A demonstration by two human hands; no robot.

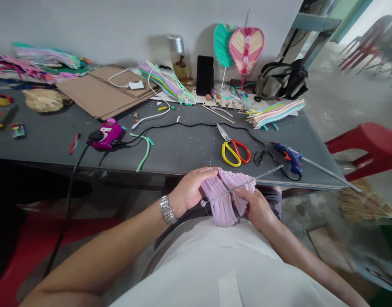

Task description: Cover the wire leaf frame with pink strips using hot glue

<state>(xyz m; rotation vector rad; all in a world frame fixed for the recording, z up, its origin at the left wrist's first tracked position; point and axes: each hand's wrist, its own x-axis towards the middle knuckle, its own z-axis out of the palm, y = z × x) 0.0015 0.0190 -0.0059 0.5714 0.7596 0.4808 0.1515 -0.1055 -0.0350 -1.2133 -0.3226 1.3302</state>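
Observation:
Close to my body, over the table's front edge, I hold a lilac pipe-cleaner fan [221, 207] made of packed fuzzy strips. A thin greyish rod [268, 172] crosses it at a slant and sticks out to the upper right. My left hand [191, 187], with a metal watch at the wrist, grips the fan's left edge, thumb on top. My right hand [258, 207] pinches its right side, thumb over the strips; the fingers beneath are hidden. Just beyond lie scissors [231, 149] with one yellow and one red handle. A blue glue gun [288, 155] rests to the right.
Pipe-cleaner bundles [279, 113], cardboard [109, 91], a phone [204, 76], a bottle [177, 57], a finished pink heart-shaped fan [246, 49] and a bag [280, 81] line the back. A magenta power socket block [106, 135] with black cords sits left. A red stool [371, 145] stands right.

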